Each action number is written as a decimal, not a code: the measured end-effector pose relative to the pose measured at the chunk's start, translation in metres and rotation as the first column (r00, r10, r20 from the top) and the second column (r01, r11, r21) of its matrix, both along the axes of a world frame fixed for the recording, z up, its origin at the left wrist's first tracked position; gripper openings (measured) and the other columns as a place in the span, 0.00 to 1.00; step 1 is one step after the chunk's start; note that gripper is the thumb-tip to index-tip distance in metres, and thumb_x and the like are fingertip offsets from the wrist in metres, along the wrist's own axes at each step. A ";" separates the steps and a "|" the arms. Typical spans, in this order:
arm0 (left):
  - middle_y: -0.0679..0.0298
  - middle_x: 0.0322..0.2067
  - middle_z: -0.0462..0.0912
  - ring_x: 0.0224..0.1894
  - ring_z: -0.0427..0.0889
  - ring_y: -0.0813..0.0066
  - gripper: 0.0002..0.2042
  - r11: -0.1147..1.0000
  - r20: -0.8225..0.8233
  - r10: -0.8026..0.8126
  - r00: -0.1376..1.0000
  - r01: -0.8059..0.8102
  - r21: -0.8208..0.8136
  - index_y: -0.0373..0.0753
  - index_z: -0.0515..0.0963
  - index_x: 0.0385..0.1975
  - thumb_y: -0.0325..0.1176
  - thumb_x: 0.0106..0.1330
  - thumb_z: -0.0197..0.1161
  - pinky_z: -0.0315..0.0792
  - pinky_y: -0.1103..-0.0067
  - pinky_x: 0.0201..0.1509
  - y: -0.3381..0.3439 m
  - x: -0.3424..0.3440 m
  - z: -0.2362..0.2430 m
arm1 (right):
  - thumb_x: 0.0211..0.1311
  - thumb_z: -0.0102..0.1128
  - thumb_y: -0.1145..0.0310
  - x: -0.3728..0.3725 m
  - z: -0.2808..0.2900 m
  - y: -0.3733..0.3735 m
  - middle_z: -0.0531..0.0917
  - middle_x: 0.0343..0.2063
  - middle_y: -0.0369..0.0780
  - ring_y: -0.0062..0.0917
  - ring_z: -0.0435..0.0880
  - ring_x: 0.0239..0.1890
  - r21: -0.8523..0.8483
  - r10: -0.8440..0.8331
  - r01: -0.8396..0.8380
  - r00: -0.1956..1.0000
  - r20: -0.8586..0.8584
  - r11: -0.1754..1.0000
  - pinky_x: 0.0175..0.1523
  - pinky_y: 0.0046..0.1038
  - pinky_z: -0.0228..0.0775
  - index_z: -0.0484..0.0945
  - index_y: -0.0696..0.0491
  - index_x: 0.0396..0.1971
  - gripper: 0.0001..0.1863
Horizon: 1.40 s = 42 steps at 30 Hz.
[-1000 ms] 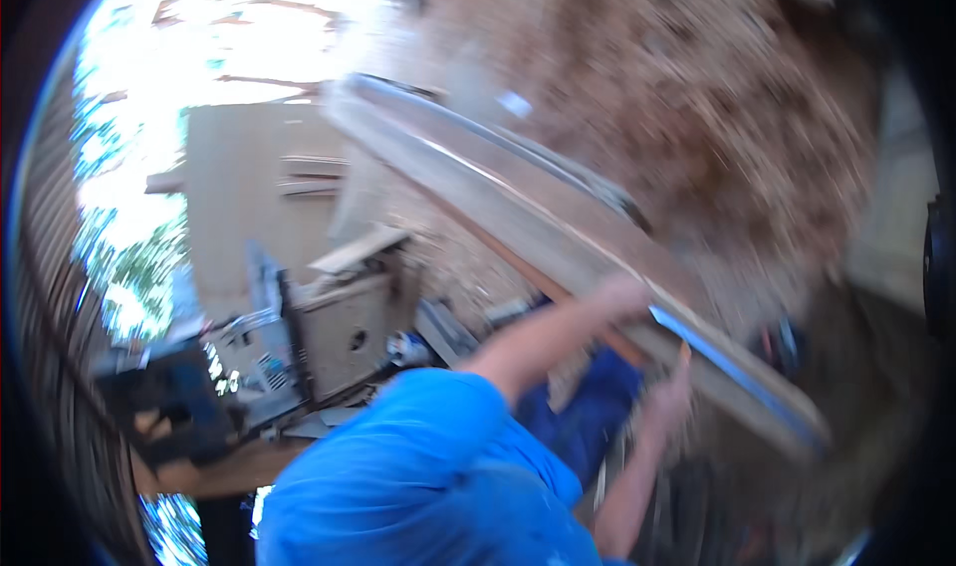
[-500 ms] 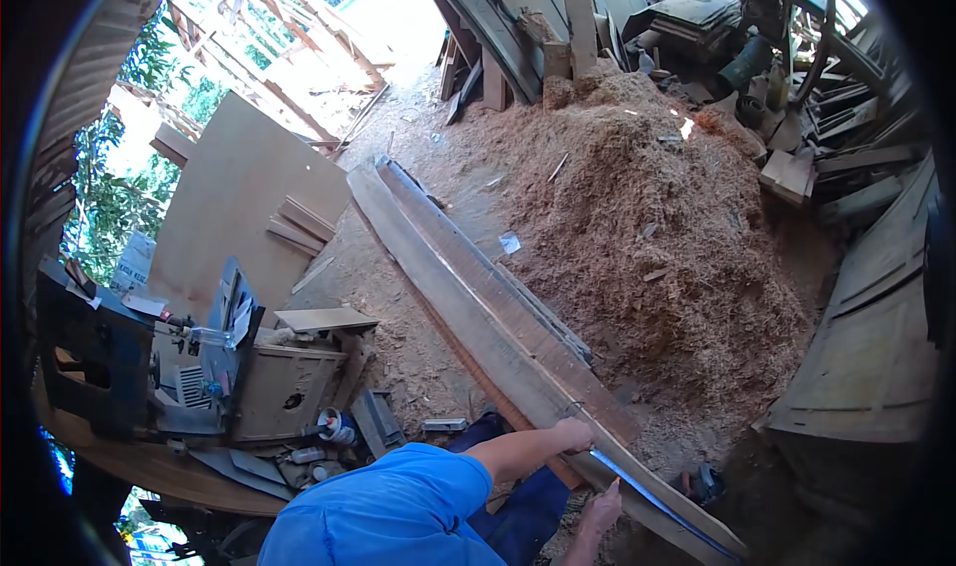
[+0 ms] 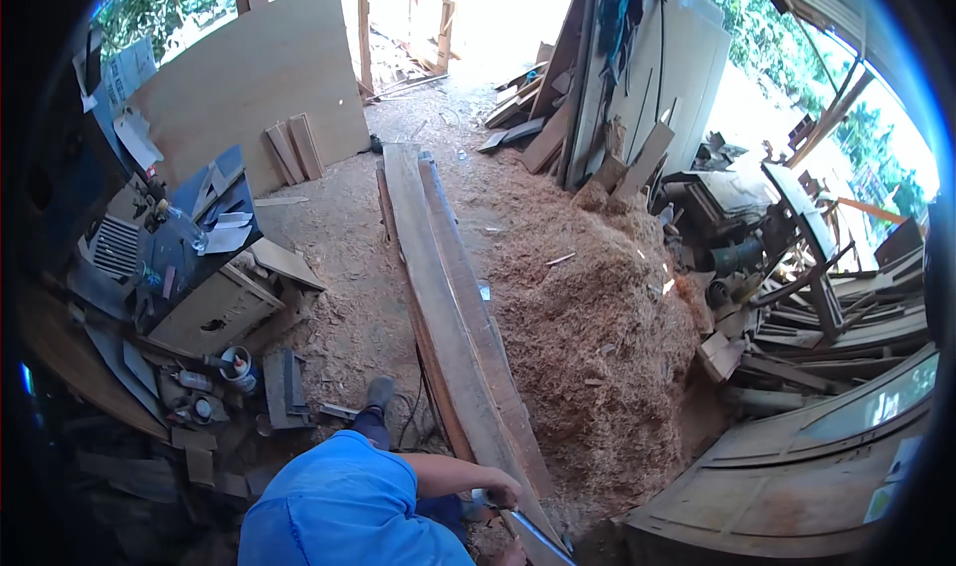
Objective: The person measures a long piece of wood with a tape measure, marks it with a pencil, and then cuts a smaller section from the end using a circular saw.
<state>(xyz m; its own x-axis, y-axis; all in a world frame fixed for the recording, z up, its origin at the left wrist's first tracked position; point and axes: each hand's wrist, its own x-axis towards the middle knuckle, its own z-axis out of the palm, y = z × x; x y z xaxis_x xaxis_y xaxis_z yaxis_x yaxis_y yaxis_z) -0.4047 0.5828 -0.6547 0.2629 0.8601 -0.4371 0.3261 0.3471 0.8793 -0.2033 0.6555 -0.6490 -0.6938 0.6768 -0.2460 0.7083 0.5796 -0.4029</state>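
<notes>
My left hand (image 3: 503, 488) is closed at the near end of a long wooden board (image 3: 453, 352), gripping a tape measure (image 3: 482, 496). From this hand the shiny blade (image 3: 541, 538) runs along the board's top face toward the lower edge of the view. Beside the blade, my right hand (image 3: 512, 553) is closed and partly cut off by the lower edge. A thin pencil seems to be in its fingers, though it is small and hard to see. A second rough board (image 3: 488, 352) lies alongside the first on its right.
A large heap of wood shavings (image 3: 597, 327) rises right of the boards. Cabinet doors (image 3: 777, 486) stand at the lower right, scrap timber (image 3: 856, 307) behind them. On the left are a plywood sheet (image 3: 269, 78), a dark machine (image 3: 169, 257) and a bucket (image 3: 239, 367).
The view has turned, so the boards now run more nearly straight away from me. My hands appear lower and further left, still at the board's near end.
</notes>
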 end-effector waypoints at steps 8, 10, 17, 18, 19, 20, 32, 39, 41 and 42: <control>0.60 0.23 0.76 0.29 0.72 0.68 0.20 0.976 0.249 0.214 0.945 -0.216 -0.016 0.32 0.76 0.28 0.45 0.72 0.52 0.68 0.67 0.39 -0.243 -0.141 0.067 | 0.65 0.52 0.60 -0.122 0.028 -0.134 0.84 0.31 0.55 0.52 0.84 0.37 -0.259 0.267 -0.197 0.925 0.270 0.946 0.42 0.48 0.75 0.84 0.56 0.38 0.17; 0.60 0.24 0.77 0.30 0.73 0.68 0.20 0.956 0.193 0.294 0.936 -0.291 -0.042 0.34 0.77 0.30 0.46 0.73 0.52 0.69 0.66 0.40 -0.314 -0.181 0.062 | 0.65 0.52 0.59 -0.138 0.038 -0.168 0.84 0.31 0.55 0.52 0.84 0.38 -0.315 0.371 -0.272 0.873 0.317 0.909 0.42 0.48 0.75 0.84 0.56 0.38 0.17; 0.49 0.34 0.84 0.39 0.81 0.54 0.20 0.856 -0.076 0.515 0.854 -0.509 0.091 0.38 0.83 0.36 0.47 0.71 0.50 0.71 0.61 0.46 -0.495 -0.233 0.010 | 0.66 0.52 0.53 -0.279 0.119 -0.222 0.84 0.36 0.54 0.49 0.84 0.43 -0.367 0.720 -0.630 0.663 0.202 0.684 0.47 0.44 0.75 0.85 0.53 0.41 0.20; 0.51 0.30 0.82 0.36 0.80 0.52 0.20 0.845 -0.068 0.534 0.843 -0.533 0.034 0.37 0.82 0.31 0.45 0.73 0.47 0.70 0.62 0.44 -0.508 -0.230 0.005 | 0.67 0.51 0.55 -0.318 0.134 -0.238 0.85 0.37 0.53 0.48 0.84 0.43 -0.432 0.755 -0.642 0.634 0.166 0.633 0.48 0.42 0.75 0.85 0.53 0.43 0.20; 0.50 0.30 0.83 0.35 0.80 0.53 0.21 0.825 -0.063 0.562 0.825 -0.564 -0.020 0.38 0.82 0.31 0.46 0.73 0.48 0.71 0.62 0.43 -0.517 -0.228 0.001 | 0.65 0.53 0.57 -0.359 0.147 -0.259 0.86 0.37 0.52 0.47 0.85 0.42 -0.392 0.784 -0.685 0.587 0.202 0.614 0.49 0.41 0.75 0.84 0.54 0.44 0.19; 0.52 0.28 0.83 0.33 0.80 0.54 0.21 0.871 -0.107 0.490 0.865 -0.481 0.099 0.38 0.82 0.30 0.46 0.73 0.48 0.71 0.62 0.42 -0.524 -0.226 -0.002 | 0.66 0.52 0.60 -0.391 0.164 -0.282 0.85 0.35 0.51 0.45 0.86 0.40 -0.469 0.778 -0.645 0.605 0.171 0.604 0.46 0.40 0.76 0.82 0.53 0.48 0.18; 0.62 0.26 0.82 0.31 0.80 0.62 0.14 0.683 0.150 0.728 0.669 -0.727 -0.071 0.42 0.80 0.30 0.41 0.71 0.51 0.73 0.66 0.39 -0.565 -0.164 -0.073 | 0.66 0.43 0.78 -0.576 0.252 -0.551 0.80 0.34 0.44 0.30 0.85 0.29 -0.495 0.861 -0.863 0.325 -0.392 0.100 0.34 0.30 0.79 0.69 0.47 0.65 0.27; 0.62 0.27 0.84 0.33 0.82 0.60 0.13 0.728 -0.012 0.674 0.738 -0.661 0.182 0.45 0.82 0.30 0.43 0.67 0.52 0.73 0.63 0.39 -0.563 -0.162 -0.072 | 0.68 0.44 0.80 -0.569 0.274 -0.625 0.82 0.31 0.45 0.29 0.86 0.30 -0.189 0.896 -0.962 -0.098 -0.433 -0.197 0.34 0.30 0.79 0.71 0.51 0.62 0.24; 0.60 0.27 0.83 0.33 0.82 0.58 0.12 0.770 -0.067 0.630 0.773 -0.611 0.184 0.43 0.81 0.30 0.42 0.65 0.54 0.73 0.63 0.38 -0.563 -0.167 -0.062 | 0.65 0.50 0.80 -0.564 0.279 -0.640 0.80 0.29 0.46 0.34 0.85 0.29 -0.148 0.859 -0.953 -0.162 -0.485 -0.264 0.33 0.34 0.78 0.73 0.51 0.60 0.23; 0.61 0.27 0.83 0.34 0.82 0.58 0.12 0.755 -0.026 0.649 0.761 -0.639 0.144 0.43 0.81 0.30 0.42 0.65 0.54 0.73 0.63 0.38 -0.563 -0.169 -0.057 | 0.65 0.52 0.79 -0.564 0.281 -0.648 0.80 0.28 0.46 0.34 0.84 0.28 -0.092 0.867 -0.959 -0.200 -0.456 -0.270 0.32 0.35 0.77 0.73 0.51 0.59 0.22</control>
<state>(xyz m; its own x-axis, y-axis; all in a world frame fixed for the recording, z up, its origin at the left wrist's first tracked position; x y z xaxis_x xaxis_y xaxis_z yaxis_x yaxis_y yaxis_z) -0.5738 0.0198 -0.7117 -0.3995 0.8609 -0.3149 0.1257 0.3917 0.9114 -0.7674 0.0074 -0.3681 -0.4601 -0.8871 0.0362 -0.6155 0.2893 -0.7331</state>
